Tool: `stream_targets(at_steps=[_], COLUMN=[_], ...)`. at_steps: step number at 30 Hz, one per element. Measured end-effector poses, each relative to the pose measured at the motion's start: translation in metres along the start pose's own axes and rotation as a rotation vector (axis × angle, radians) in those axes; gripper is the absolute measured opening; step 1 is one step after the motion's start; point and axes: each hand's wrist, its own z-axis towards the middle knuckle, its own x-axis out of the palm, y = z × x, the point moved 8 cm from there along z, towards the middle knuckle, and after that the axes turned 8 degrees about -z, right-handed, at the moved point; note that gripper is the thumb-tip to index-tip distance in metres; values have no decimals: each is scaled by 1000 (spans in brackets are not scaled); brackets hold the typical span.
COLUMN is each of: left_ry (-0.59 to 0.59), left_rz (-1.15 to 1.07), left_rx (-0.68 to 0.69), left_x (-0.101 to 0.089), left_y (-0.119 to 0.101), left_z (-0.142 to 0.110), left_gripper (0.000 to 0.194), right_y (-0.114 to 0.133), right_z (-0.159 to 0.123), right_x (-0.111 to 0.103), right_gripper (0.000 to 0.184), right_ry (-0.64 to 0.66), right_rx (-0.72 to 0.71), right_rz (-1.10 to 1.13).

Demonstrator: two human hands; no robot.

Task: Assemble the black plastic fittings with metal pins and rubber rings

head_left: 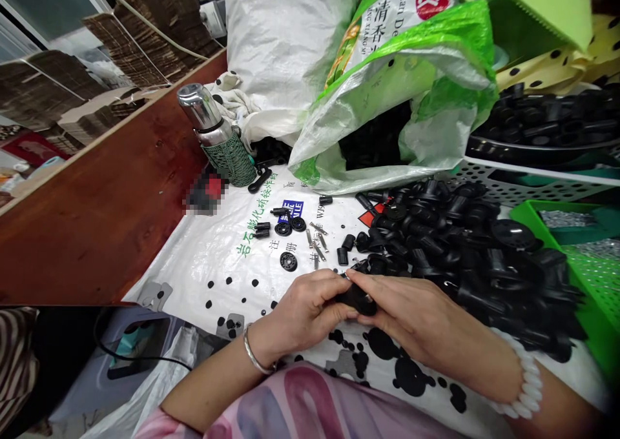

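Note:
Between my two hands is a black plastic part, partly covered by fingers. My left hand pinches it from the left, thumb and fingers closed on it. From the other side my right hand grips the same part, its fingertips meeting the left ones at the top edge. Just beyond lie several small metal strips. A round black disc rests left of them, with two similar discs and short black cylinders farther back. A large heap of black plastic parts spreads to the right of my hands.
A thermos in a green knitted sleeve stands by the wooden board at left. An open green-and-white bag holds dark parts. At right are a green basket and a tray of black parts.

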Motion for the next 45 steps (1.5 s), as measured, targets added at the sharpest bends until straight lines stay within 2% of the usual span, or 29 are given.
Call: stream_targets(at_steps=[2, 7, 14, 18, 21, 26, 31, 35, 39, 45], left_ry=[-12, -58, -60, -56, -90, -243, -382, -397, -374, -405], left_rz=[23, -29, -69, 72, 211, 293, 405, 546, 451, 165], left_rx=[26, 28, 42, 105, 194, 307, 285, 315, 291, 176], left_x=[-2, -5, -3, -2, -3, -7, -14, -14, -14, -21], left_y=[-3, -2, 0, -5, -11, -17, -18, -23, -20, -7], left_z=[0, 1, 1, 1, -1, -8, -15, -18, -18, -18], left_gripper=[20, 23, 27, 25, 21, 18, 22, 25, 23, 21], right_y=[-1, -7, -8, -7, -8, -9, -9, -16, -17, -11], right_z=[-1, -6, -4, -3, -3, -1, 0, 1, 7, 7], right_x=[0, -1, -6, -1, 1, 3, 5, 14, 17, 0], right_gripper=[34, 55, 43, 39, 38, 37, 38, 31, 41, 45], right_ry=[2, 95, 108, 125, 77, -12, -112, -24, 107, 40], right_rx=[10, 66, 65, 95, 153, 251, 355, 481, 533, 453], right_rz=[-39, -81, -102, -89, -52, 33, 155, 242, 139, -111])
